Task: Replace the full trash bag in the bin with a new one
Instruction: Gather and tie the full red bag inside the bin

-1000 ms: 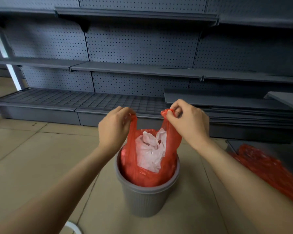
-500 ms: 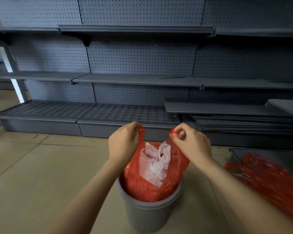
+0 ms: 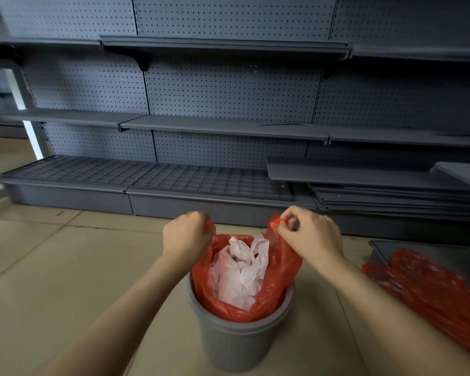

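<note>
A grey ribbed bin (image 3: pixel 235 346) stands on the tiled floor just in front of me. Inside it sits a red trash bag (image 3: pixel 276 278) stuffed with crumpled white paper (image 3: pixel 240 272). My left hand (image 3: pixel 186 234) is closed around the bag's left handle. The right handle is pinched between the fingers of my right hand (image 3: pixel 310 233). Both handles are pulled up above the bin's rim, and the bag's lower part is still inside the bin.
A pile of flat red bags (image 3: pixel 434 291) lies on the floor at the right. Dark grey pegboard shelving (image 3: pixel 228 126) runs along the wall behind the bin, with loose shelf boards (image 3: pixel 391 196) stacked low at the right.
The view has tilted up, so the bin and hands sit lower in frame. My hands have spread slightly apart while still holding the handles.
</note>
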### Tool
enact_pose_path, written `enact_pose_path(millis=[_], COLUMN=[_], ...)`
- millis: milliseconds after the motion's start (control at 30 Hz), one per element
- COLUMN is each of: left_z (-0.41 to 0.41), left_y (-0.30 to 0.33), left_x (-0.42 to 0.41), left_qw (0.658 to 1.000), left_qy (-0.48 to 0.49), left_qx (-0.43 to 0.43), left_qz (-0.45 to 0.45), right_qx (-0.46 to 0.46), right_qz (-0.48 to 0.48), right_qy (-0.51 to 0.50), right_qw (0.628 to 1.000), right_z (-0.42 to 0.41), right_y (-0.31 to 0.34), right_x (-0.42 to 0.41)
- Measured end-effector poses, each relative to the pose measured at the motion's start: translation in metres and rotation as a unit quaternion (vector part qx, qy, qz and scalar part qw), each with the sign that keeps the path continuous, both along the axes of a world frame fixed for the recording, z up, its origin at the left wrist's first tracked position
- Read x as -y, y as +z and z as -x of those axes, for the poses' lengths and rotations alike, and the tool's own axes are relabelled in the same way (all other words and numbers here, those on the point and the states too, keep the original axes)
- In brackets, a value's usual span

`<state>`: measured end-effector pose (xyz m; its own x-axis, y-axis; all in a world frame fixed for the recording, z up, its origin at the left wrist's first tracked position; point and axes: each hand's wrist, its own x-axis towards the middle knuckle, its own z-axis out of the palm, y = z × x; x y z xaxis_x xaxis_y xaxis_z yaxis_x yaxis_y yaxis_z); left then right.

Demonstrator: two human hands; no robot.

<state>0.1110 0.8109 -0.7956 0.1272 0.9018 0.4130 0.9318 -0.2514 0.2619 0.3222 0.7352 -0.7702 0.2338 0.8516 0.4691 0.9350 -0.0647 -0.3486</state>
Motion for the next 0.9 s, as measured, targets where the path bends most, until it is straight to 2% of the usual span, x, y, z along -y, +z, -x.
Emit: enact_pose_path(millis=[267, 400, 467, 567, 667, 900], left_z=[-0.006, -0.006, -0.004, -0.003, -0.007, -0.019], left_y=[0.002, 0.019, 0.023, 0.024, 0.019, 0.035], left_x=[0.004, 0.007, 0.006, 0.005, 0.009, 0.016], left_qw=[0.999, 0.981, 0.972, 0.975, 0.972, 0.955], left_qy=[-0.022, -0.052, -0.047, -0.046, -0.079, -0.108], left_qx=[0.012, 0.099, 0.123, 0.123, 0.094, 0.116], left_qz=[-0.033, -0.161, -0.196, -0.18, -0.202, -0.251], right_qx=[-0.005, -0.003, 0.001, 0.007, 0.025, -0.005], right_qz=[-0.009, -0.184, -0.225, -0.189, -0.176, -0.234], right_qy=[0.005, 0.009, 0.015, 0.02, 0.03, 0.039], right_qw=[1.0, 0.983, 0.974, 0.982, 0.984, 0.971], right_z=[0.001, 0.004, 0.004, 0.003, 0.005, 0.014], right_y=[0.002, 0.01, 0.014, 0.016, 0.012, 0.028], right_x=[0.001, 0.003, 0.005, 0.0, -0.003, -0.002])
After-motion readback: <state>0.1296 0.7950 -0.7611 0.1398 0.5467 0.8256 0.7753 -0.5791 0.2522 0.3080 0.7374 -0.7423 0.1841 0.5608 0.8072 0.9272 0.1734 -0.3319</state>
